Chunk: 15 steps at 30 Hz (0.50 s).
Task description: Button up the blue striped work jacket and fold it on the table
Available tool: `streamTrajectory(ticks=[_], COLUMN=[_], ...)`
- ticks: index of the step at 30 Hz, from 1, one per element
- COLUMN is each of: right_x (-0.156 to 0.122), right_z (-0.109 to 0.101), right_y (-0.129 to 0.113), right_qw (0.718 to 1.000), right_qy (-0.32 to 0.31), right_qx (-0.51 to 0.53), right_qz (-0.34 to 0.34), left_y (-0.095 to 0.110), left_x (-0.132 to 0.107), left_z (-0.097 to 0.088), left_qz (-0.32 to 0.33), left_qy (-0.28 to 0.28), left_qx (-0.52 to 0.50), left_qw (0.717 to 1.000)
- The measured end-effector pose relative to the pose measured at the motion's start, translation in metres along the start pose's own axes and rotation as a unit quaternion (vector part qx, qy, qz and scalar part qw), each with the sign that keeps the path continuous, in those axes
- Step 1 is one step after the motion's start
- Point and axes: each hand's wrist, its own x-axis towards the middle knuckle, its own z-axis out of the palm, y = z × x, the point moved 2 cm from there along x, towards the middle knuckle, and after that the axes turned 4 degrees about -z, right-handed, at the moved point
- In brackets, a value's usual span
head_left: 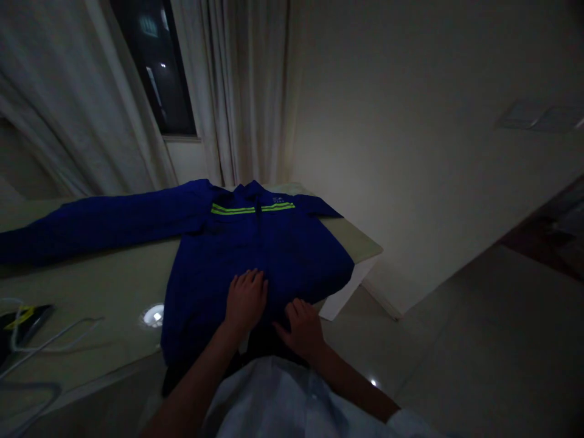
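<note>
At the far left, a white cable (pixel 34 350) is looping over the desk (pixel 123 292) beside a black-and-yellow item (pixel 39 319), too dim to identify; both are lying apart from the clothing, which probably spares it from snagging. Above them, one sleeve (pixel 114 219) of a blue work jacket (pixel 283 243) is stretching out to the picture's left edge, the desk's length seemingly giving it room. The jacket is lying front up on the desk, its lime chest stripes showing and its collar pointing toward the curtains (pixel 246 91), so its hem is coming to the person. The left hand (pixel 247 298) is resting palm down on the lower front, fingers nearly straight and gripping nothing, apparently pressing the cloth flat. The right hand (pixel 303 327) is touching near the hem with fingers slightly bent and thumb apart, perhaps steadying the edge; whether they are pinching fabric, I cannot tell. Farther right, the other sleeve (pixel 323 207) is showing only briefly.
</note>
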Motion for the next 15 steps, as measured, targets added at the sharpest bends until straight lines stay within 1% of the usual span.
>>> streamTrajectory(ticks=[1,3,4,6,7,8,9,10,11,12,13,14,15], right_x=[-0.008,-0.017,-0.02,-0.022,-0.022,-0.022,-0.022,-0.021,-0.021,-0.02,-0.02,-0.019,-0.019], right_z=[0.006,0.015,0.017,0.016,0.013,0.01,0.007,0.003,0.001,-0.001,-0.002,-0.002,-0.001], right_y=[0.001,0.003,0.004,0.006,0.007,0.008,0.009,0.01,0.011,0.011,0.011,0.01,0.009], right_qw=[1.0,0.999,0.999,0.999,0.998,0.998,0.998,0.997,0.996,0.996,0.995,0.995,0.995], right_qy=[0.017,0.039,0.044,0.047,0.047,0.046,0.046,0.047,0.045,0.04,0.033,0.026,0.019], right_qx=[-0.003,0.0,0.006,0.021,0.029,0.039,0.049,0.059,0.071,0.084,0.093,0.097,0.095], right_qz=[0.0,0.001,-0.002,-0.011,-0.013,-0.01,-0.005,0.003,0.009,0.013,0.015,0.018,0.021], left_y=[0.003,0.007,0.009,0.013,0.016,0.018,0.019,0.019,0.017,0.015,0.012,0.009,0.006], left_x=[-0.006,-0.02,-0.029,-0.053,-0.068,-0.083,-0.096,-0.108,-0.117,-0.123,-0.126,-0.126,-0.124], left_z=[0.002,0.007,0.01,0.017,0.022,0.028,0.035,0.045,0.055,0.066,0.076,0.085,0.093], left_qz=[0.004,0.026,0.05,0.129,0.173,0.203,0.206,0.176,0.12,0.051,-0.025,-0.093,-0.145], left_qy=[0.012,0.058,0.086,0.119,0.114,0.09,0.045,-0.018,-0.09,-0.161,-0.216,-0.253,-0.27], left_qx=[-0.002,-0.016,-0.034,-0.099,-0.141,-0.183,-0.221,-0.255,-0.291,-0.336,-0.397,-0.466,-0.534], left_qw=[1.0,0.998,0.995,0.979,0.968,0.958,0.952,0.951,0.945,0.927,0.891,0.843,0.788])
